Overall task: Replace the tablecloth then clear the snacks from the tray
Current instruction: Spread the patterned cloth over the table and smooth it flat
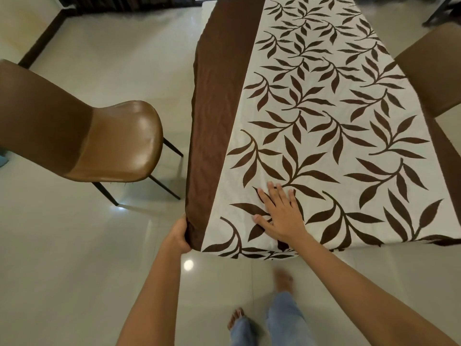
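Note:
A cream tablecloth (324, 116) with brown leaf prints and a plain brown border lies spread over the long table. My left hand (178, 236) grips the brown border at the near left corner, where the cloth hangs over the edge. My right hand (280, 216) rests flat on the cloth near the front edge, palm down and fingers spread. No tray or snacks are in view.
A brown leather chair (99, 138) stands on the tiled floor to the left of the table, turned away from it. Another brown chair (434, 73) sits at the table's right side. My bare feet and jeans show below the front edge.

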